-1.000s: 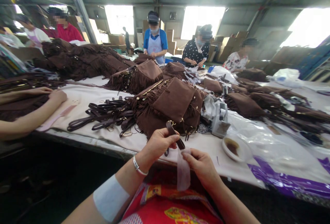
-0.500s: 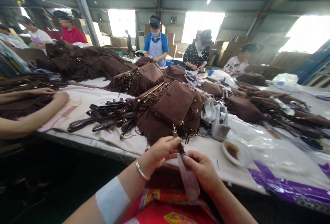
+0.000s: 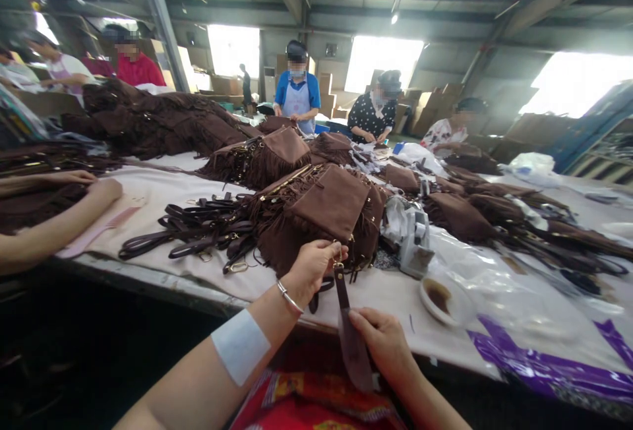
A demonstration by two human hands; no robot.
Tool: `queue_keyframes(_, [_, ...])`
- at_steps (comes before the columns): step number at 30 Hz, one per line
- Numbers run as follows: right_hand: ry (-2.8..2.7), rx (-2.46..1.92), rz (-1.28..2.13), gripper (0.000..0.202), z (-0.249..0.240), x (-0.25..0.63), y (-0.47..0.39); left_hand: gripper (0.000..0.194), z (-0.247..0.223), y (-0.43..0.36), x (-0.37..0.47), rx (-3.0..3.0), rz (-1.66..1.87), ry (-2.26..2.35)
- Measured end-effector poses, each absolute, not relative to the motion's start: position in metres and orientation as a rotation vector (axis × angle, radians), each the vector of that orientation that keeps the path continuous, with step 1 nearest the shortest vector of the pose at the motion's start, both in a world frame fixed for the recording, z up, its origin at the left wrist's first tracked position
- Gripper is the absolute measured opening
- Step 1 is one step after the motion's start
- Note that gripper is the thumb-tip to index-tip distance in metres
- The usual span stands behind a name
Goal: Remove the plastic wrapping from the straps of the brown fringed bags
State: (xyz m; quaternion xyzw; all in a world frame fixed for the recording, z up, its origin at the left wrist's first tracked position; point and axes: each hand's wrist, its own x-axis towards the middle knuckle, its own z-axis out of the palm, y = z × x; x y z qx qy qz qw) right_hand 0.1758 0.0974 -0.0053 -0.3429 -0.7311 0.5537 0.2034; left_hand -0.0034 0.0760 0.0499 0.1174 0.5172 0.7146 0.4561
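The left hand [image 3: 319, 270] is pinching the metal clasp of a dark strap [image 3: 342, 290] above the tabletop [image 3: 277, 314]; the right hand [image 3: 380, 341] is gripping its translucent sleeve [image 3: 355, 354] lower down.

The left hand [image 3: 314, 268] partly covers the metal clip [image 3: 338, 263] on the dark strap [image 3: 342, 291], whose lower part shows only dimly through the cloudy sleeve [image 3: 356, 357]. Some fingers of the right hand [image 3: 380, 336] are hidden. The bottom edge cuts off the red cloth [image 3: 316, 400], the left edge a neighbour's forearms [image 3: 54, 225], the right edge the purple plastic [image 3: 548, 361].
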Motion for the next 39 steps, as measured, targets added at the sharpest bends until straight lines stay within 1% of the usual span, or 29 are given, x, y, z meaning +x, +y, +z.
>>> queue_keyframes(4, [-1.963,-0.914,1.403,0.037,0.002,0.143,0.116,0.014,0.045,0.076,0.002,0.406,1.829,1.364])
queue_keyframes(9, [-1.793,-0.88,1.454,0.04,0.017,0.107,0.133,0.019,0.034,0.076,0.0,0.568,1.875,1.516])
queue_keyframes(13, [-1.761,-0.887,1.421,0.041,0.022,0.093,0.142,0.022,0.026,0.07,-0.004,0.711,1.859,1.626])
queue_keyframes(16, [-1.698,-0.878,1.458,0.046,0.017,0.089,0.144,0.026,0.023,0.062,-0.009,0.776,1.803,1.504])
queue_keyframes(19, [-1.629,-0.853,1.549,0.05,0.011,0.091,0.142,0.029,0.027,0.055,-0.017,0.877,1.666,1.387])
queue_keyframes(22, [-1.567,-0.834,1.649,0.05,0.006,0.095,0.139,0.024,0.034,0.052,-0.024,1.043,1.566,1.513])
queue_keyframes(26, [-1.506,-0.838,1.722,0.05,0.003,0.096,0.139,0.016,0.041,0.052,-0.027,1.272,1.549,1.669])
queue_keyframes(31, [-1.436,-0.832,1.792,0.046,0.006,0.092,0.142,0.016,0.04,0.053,-0.025,1.501,1.547,1.832])
queue_keyframes(35, [-1.374,-0.851,1.965,0.048,0.004,0.095,0.134,0.015,0.035,0.058,-0.023,1.426,1.665,1.959])
queue_keyframes(39, [-1.615,-0.843,1.973,0.045,-0.005,0.102,0.125,0.015,0.028,0.07,-0.021,1.233,1.74,2.019])
